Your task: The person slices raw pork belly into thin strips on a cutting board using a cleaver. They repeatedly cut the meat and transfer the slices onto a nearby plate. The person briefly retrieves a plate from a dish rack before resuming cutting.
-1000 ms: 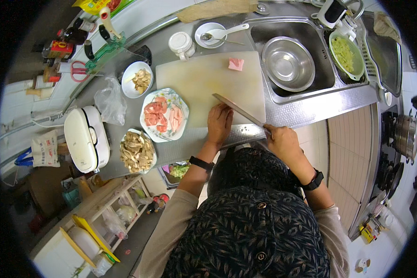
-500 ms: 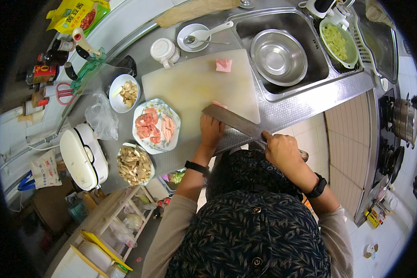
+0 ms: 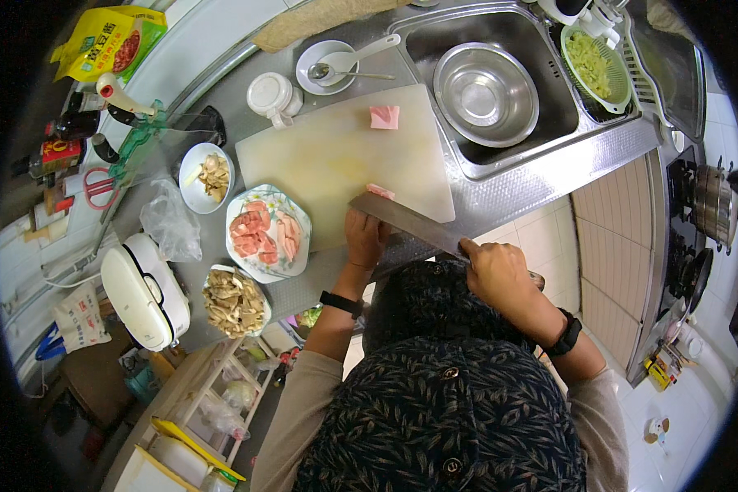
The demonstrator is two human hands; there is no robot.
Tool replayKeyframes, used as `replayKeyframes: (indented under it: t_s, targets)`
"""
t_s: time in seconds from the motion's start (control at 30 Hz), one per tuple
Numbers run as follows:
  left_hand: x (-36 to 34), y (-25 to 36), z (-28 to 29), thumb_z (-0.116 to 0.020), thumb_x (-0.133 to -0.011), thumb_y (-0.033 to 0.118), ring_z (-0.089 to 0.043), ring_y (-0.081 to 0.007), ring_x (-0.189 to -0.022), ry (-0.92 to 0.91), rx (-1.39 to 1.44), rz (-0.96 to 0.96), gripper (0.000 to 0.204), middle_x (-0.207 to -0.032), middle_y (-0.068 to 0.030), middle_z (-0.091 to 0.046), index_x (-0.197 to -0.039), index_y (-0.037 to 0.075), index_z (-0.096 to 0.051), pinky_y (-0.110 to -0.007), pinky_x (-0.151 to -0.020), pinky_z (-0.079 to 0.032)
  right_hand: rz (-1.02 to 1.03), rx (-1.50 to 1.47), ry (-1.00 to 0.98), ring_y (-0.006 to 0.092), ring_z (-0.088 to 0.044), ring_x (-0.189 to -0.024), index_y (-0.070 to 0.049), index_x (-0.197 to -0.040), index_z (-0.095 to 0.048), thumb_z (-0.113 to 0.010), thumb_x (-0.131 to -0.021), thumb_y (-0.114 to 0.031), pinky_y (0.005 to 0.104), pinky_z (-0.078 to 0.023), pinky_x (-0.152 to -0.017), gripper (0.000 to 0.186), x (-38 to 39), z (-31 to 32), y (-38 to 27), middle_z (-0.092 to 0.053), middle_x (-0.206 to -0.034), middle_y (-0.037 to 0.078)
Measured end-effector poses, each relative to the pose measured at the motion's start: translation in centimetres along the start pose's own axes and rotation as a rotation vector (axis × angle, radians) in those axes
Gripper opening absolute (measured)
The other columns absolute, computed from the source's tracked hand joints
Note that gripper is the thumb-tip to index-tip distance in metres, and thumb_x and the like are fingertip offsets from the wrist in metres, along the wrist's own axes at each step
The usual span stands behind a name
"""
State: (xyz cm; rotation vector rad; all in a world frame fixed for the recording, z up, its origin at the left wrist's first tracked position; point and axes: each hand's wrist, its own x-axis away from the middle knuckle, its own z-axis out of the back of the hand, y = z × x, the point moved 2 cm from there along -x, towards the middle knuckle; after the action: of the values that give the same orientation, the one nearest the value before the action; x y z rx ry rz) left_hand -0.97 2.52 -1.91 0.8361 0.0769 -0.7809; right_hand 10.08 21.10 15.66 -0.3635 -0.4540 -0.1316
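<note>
My right hand is wrapped round the handle of a wide-bladed cleaver, which slants over the near edge of the white cutting board. On the near side of the blade, my left hand has its fingers bent and pressed together, apparently on raw meat hidden by the blade and fingers. A pink strip of meat shows just beyond the blade. Farther up the board lies a pink block of meat. Left of the board, a flowered plate holds cut meat in two groups.
Mushrooms fill a dish at the near left, beside a white lidded appliance. A bowl of chopped pieces, a lidded white jar and a bowl with spoons ring the board. A steel basin sits in the sink.
The whole view has shifted slightly. A little more of the pink strip shows past the cleaver's blade. Both hands keep nearly the same place and grip.
</note>
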Motion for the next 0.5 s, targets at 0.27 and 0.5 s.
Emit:
replayKeyframes:
  t_s: [0.27, 0.5]
  targets:
    - [0.8, -0.1, 0.0, -0.065, -0.079, 0.018, -0.052, -0.0358, -0.103, 0.017, -0.063, 0.005, 0.034, -0.116, -0.0154, -0.054, -0.11, 0.006, -0.058, -0.047, -0.088, -0.041, -0.088, -0.044, -0.048, 0.0361, -0.061, -0.061, -0.002, -0.093, -0.061, -0.053, -0.072, -0.005, 0.045, -0.049, -0.059, 0.023, -0.8, 0.3, -0.7, -0.06, -0.063, 0.02]
    - [0.6, 0.0, -0.2, -0.064, -0.079, 0.014, -0.053, -0.036, -0.103, 0.121, -0.067, -0.056, 0.035, -0.117, -0.015, -0.053, -0.113, 0.006, -0.056, -0.048, -0.085, -0.042, -0.054, -0.03, -0.073, 0.0334, -0.064, -0.061, -0.002, -0.069, -0.064, -0.058, -0.072, -0.01, 0.0414, -0.052, -0.057, 0.01, -3.3, 0.2, -0.8, -0.062, -0.064, 0.019]
